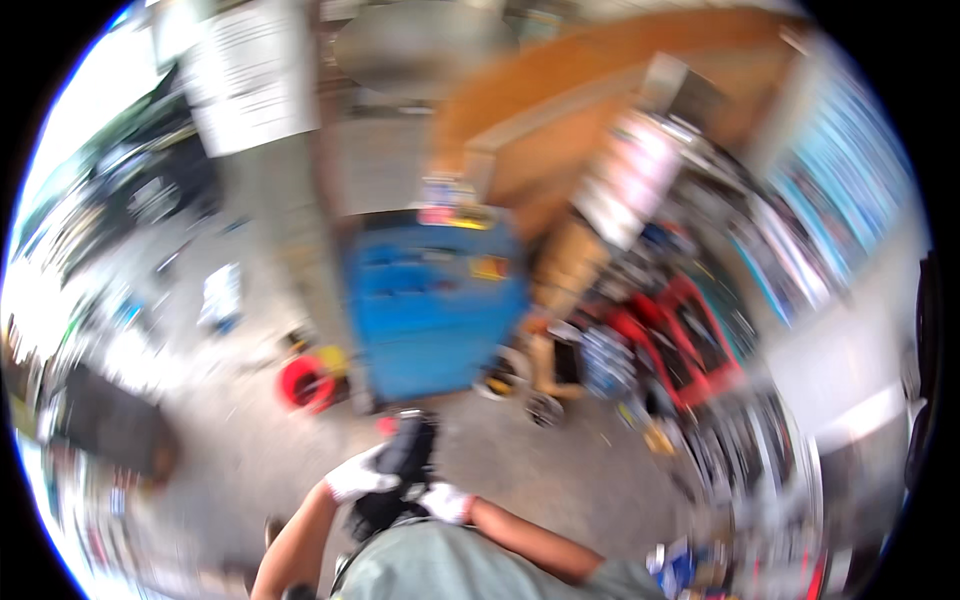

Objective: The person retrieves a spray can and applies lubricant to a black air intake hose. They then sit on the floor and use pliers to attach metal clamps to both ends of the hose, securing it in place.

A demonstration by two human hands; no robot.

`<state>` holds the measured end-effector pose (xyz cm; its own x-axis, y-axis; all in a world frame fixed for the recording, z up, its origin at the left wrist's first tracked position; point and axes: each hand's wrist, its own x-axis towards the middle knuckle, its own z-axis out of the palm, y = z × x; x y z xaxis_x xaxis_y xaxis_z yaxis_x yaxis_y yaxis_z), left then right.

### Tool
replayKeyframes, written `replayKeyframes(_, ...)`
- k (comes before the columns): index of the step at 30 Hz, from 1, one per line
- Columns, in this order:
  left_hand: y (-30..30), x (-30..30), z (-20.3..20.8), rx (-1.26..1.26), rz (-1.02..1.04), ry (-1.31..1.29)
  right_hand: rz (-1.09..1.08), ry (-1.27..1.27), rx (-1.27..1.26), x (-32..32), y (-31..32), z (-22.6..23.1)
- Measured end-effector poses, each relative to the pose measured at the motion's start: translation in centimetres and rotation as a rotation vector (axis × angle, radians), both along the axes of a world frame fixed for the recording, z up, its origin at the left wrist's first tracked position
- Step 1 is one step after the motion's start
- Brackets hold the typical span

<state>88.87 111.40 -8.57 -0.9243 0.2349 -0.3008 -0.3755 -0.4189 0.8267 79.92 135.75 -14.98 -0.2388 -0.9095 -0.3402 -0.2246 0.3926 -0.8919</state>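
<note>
Black object [408, 450], count one, kind unclear from blur; head view puts it low centre, in front of the person's torso, between the hands. Hands: two, both in white gloves. Left hand [365, 475] is against the object's left side, thumb and fingers reaching over the dark surface; cannot tell how tightly they close. Right hand [443, 502] is at the object's lower right, nearer the torso; finger spread smeared, cannot tell if it grips. Object runs up past both gloves, its top end beyond them.

Beyond, on the floor: one blue cabinet [435, 345], well apart from the hands; one red bucket [290, 385] left of it; one pale round-rimmed container [518, 362] by its lower right corner. Far left: one dark box [110, 420]; above it one dark vehicle [150, 180], one wheel showing. Upper left: one large white sheet [255, 80]. Right: one red frame [735, 378], contents blurred.
</note>
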Motion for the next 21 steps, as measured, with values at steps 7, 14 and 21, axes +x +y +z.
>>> replayKeyframes(7, -5.7, 5.9, -1.9, -0.018, 0.184, 0.153, 0.106, 0.02, 0.134, -0.8, -7.3, 2.1)
replayKeyframes(14, -10.0, 12.4, -2.8, -0.009, 0.528, 0.111, 0.404, 0.064, 0.174, -0.1, -17.4, 1.0)
replayKeyframes(21, -14.0, 15.0, -3.5, -0.074, 0.796, -0.001, 0.811, 0.287, -0.104, -1.1, -27.2, -2.8)
